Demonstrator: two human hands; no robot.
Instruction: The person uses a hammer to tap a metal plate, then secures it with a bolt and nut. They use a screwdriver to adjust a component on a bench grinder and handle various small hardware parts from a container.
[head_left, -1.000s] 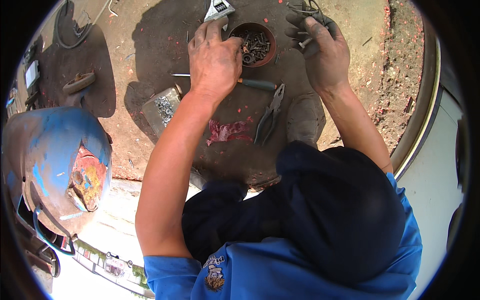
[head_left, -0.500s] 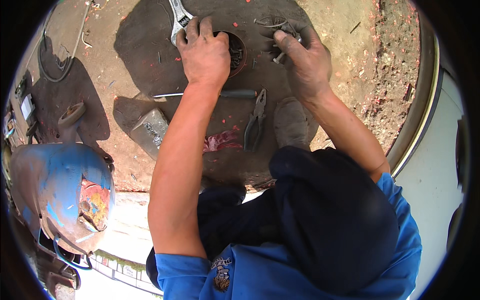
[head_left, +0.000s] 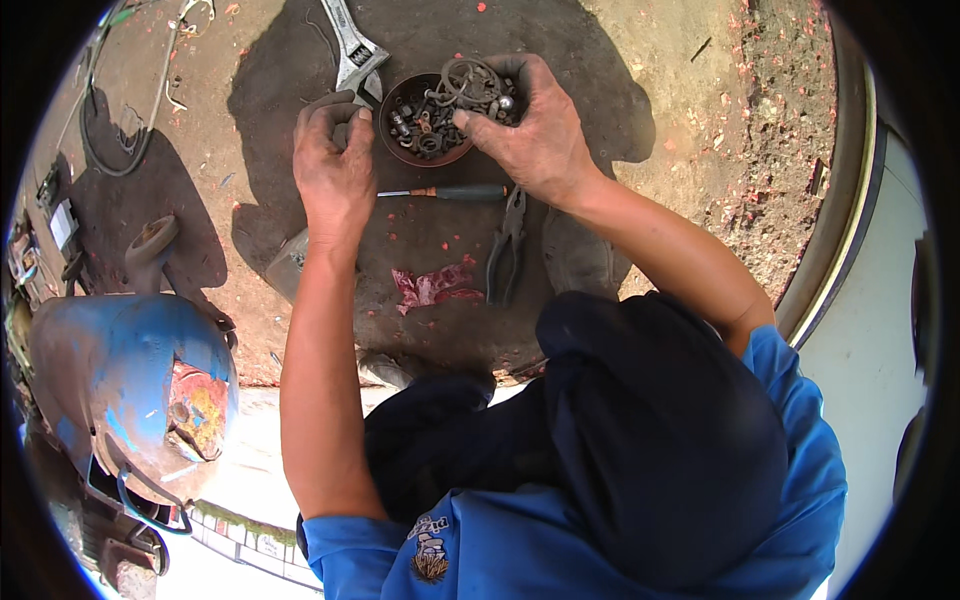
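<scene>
Crowding the round brown bowl (head_left: 428, 163) on the ground, there's a fair bit of stuff. Big adjustable wrench (head_left: 352, 50) sits up and left of it, head end just beside the left hand (head_left: 335, 165). Screwdriver (head_left: 470, 192) lies crosswise just below the bowl, then pliers (head_left: 507, 245) below and to the right, and a crumpled red scrap (head_left: 435, 285) straight below. Further off to the bowl's left there's a cable loop (head_left: 140, 150), and a beat-up blue tank (head_left: 130, 370) is well down and left.

As for containers, the bowl is loaded with dark bolts, nuts and small rings. There's also a box (head_left: 290, 260) below and left of it, but the left forearm covers most of that, so no clue what's inside.

Right hand (head_left: 545, 135) is over the bowl's right side, thumb and fingers pinched around a wire ring (head_left: 470, 80). Left hand is just left of the bowl, fingers curled in; can't tell if it's gripping anything.
</scene>
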